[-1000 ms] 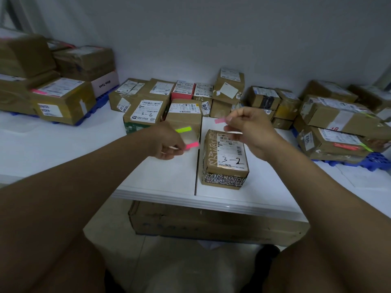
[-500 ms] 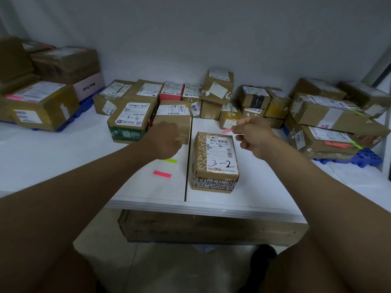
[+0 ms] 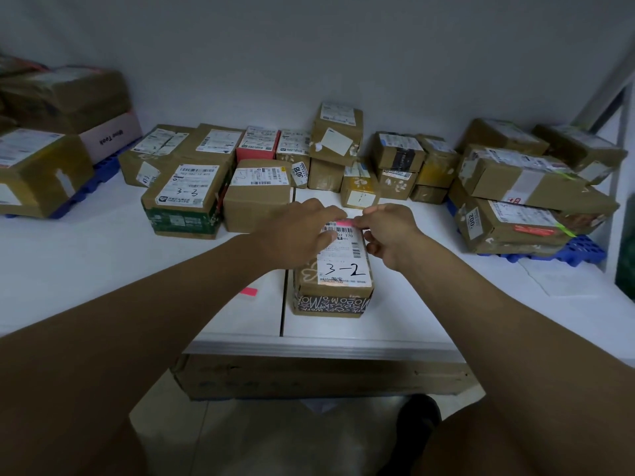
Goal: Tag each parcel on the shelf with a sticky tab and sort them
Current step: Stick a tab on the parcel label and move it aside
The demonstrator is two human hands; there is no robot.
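Both hands meet at the far end of the "3-2" parcel [image 3: 335, 269], the landmark here. Left hand [image 3: 298, 231] lies on its top w/ fingers straight, steadying. Right hand [image 3: 386, 231] pinches a pink sticky tab [image 3: 344, 223] at the label's far edge. Spare pink tab [image 3: 249, 291] sits on the white surface [image 3: 103, 262], left of the parcel. Other parcels [image 3: 187, 197] stand behind it. Best approach, probably: press tab flat, leaving barcode clear.

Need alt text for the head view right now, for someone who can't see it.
Both hands, left hand and right hand, press a pink tab onto the far edge of the parcel marked 3-2; taped parcels crowd the white shelf behind.
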